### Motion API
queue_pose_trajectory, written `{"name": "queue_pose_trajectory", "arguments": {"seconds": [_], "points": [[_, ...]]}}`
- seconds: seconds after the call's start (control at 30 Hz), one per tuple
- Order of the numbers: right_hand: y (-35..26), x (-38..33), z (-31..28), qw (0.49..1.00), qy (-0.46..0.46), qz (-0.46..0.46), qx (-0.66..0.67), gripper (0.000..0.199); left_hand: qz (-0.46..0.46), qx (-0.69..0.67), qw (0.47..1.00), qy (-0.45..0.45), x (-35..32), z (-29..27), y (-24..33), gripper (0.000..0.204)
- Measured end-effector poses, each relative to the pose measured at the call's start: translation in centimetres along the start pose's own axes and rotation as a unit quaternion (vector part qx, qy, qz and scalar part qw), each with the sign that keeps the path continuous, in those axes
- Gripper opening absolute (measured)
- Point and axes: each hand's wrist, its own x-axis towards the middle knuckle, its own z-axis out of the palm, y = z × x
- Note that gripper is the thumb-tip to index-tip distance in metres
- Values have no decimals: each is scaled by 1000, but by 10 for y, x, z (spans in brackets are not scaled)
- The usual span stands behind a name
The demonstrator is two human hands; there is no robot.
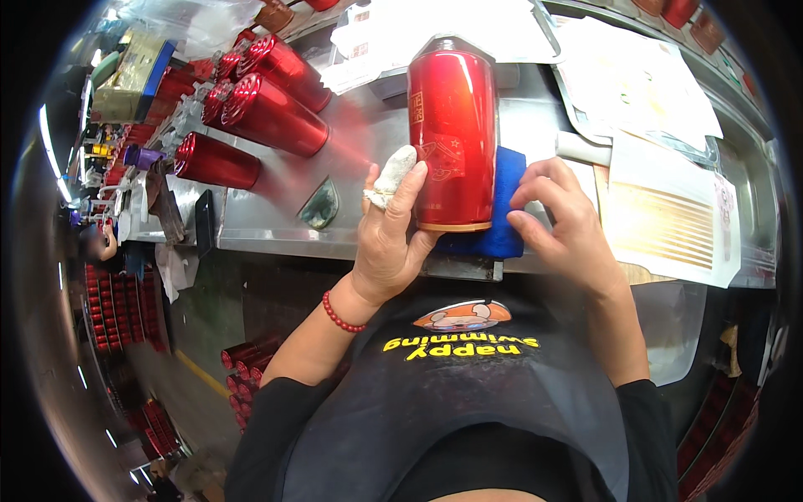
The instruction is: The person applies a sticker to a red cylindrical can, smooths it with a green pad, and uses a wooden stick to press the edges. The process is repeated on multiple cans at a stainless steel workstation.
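A glossy red bottle point(452, 138) with fine gold line decoration lies on a blue cloth point(508, 201), its neck pointing away from me. My left hand point(391, 226) grips the bottle's lower left side, the thumb near its base. White cloth point(393, 176) is wrapped about a finger of that hand. To the right of the bottle, my right hand point(565, 222) hovers over the blue cloth's edge with curled fingers apart and nothing visible between them.
Several red bottles point(280, 117) lie on the metal bench point(276, 234) at the left, near a dark green curved piece point(319, 205). At the right are a striped gold-and-white sheet point(669, 217) and a white roll point(583, 149). More red bottles point(242, 376) stand below the bench.
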Motion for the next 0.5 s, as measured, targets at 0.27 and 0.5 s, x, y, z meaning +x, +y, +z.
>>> {"name": "queue_pose_trajectory", "arguments": {"seconds": [0.27, 0.5], "points": [[-5, -25, 22, 986, 73, -132, -68, 48, -147, -293, 945, 14, 9, 3, 8, 75], [-9, -30, 28, 988, 44, -139, -58, 59, -131, -259, 957, 0, 19, 6, 10, 84]]}}
